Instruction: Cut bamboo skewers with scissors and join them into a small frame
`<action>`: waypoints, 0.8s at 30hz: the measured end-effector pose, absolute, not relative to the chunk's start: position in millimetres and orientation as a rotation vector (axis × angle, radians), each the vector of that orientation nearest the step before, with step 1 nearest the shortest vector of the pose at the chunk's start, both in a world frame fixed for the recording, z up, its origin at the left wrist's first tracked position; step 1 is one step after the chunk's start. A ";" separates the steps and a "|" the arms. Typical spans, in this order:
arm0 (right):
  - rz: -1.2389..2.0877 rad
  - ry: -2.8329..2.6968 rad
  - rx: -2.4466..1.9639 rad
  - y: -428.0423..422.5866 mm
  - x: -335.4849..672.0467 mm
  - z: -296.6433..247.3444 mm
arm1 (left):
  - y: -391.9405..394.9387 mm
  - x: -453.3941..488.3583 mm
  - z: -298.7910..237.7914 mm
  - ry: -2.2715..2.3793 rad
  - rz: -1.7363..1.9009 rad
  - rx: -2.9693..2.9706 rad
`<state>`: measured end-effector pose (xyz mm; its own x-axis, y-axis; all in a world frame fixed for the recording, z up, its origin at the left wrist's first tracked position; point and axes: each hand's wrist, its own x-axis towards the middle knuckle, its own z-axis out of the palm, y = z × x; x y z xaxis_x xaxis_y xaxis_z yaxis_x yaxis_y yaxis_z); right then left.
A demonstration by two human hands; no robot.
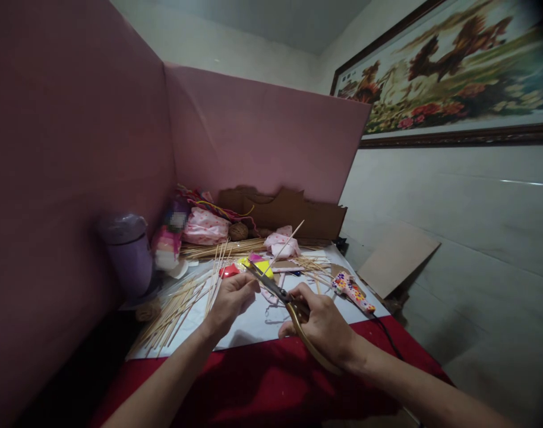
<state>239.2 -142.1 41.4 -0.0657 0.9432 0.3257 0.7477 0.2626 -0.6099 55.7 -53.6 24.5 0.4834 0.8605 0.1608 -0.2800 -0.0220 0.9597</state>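
My left hand [230,298] is closed in a pinch on a thin wooden stick [290,239], which slants up and to the right away from the fingers. My right hand [328,326] grips a pair of scissors [278,290] by its gold-coloured handles. The dark blades point up and left, close to the left fingertips, and cross the stick near its lower end. Whether the blades touch the stick I cannot tell. Just behind the blades lie a yellow piece [265,269] and a red piece [229,271] on the white sheet [249,333].
Loose wooden sticks [177,312] spread over the left side. A flower-patterned glue gun [352,291] with a black cord lies at the right. Behind are a twine ball [238,231], pink cloth [207,226] and torn cardboard [307,217]. A purple bin [131,261] stands left; pink panels [258,131] rise behind.
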 end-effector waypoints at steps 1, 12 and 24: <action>0.337 -1.877 -1.532 -142.4 238.6 41.4 | -52.7 54.6 24.1 0.569 0.960 1.271; 0.344 -1.989 -1.391 -143.2 241.9 43.1 | -50.2 46.3 25.9 0.431 0.641 1.022; 0.441 -1.976 -1.301 -143.6 242.0 41.6 | -51.8 44.0 22.2 0.343 0.554 0.963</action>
<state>242.0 -143.6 41.6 -0.2329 0.8959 0.3784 0.6503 0.4328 -0.6243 44.0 -51.8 22.2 0.8105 0.5848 -0.0331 -0.2896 0.4492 0.8452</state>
